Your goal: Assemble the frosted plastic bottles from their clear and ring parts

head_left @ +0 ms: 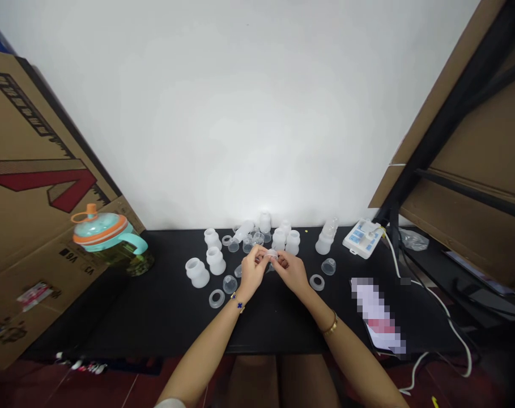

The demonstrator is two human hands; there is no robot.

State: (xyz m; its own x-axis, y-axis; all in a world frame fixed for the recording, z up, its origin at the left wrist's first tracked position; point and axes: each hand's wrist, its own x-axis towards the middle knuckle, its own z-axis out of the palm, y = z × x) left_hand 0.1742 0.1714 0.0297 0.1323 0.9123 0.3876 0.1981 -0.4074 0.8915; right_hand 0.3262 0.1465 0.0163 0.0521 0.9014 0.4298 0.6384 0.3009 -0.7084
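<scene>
My left hand (254, 271) and my right hand (292, 271) meet over the middle of the black table. Between their fingertips they pinch a small translucent ring-like piece (272, 254). Several white wavy-sided bottles stand around them, among them one at the front left (197, 272) and one behind my right hand (292, 242). A clear dome cap (229, 284) and a flat ring (216, 298) lie left of my left hand. Right of my right hand lie another ring (317, 282) and a clear cap (328, 266). A bottle with a clear top (326, 237) stands at the back right.
A jug with a turquoise and orange lid (106, 232) stands at the left by a cardboard box (23, 238). At the right are a white power strip (363, 238) with cables and a blurred-out phone (379, 317). A white wall (249, 113) rises behind the table.
</scene>
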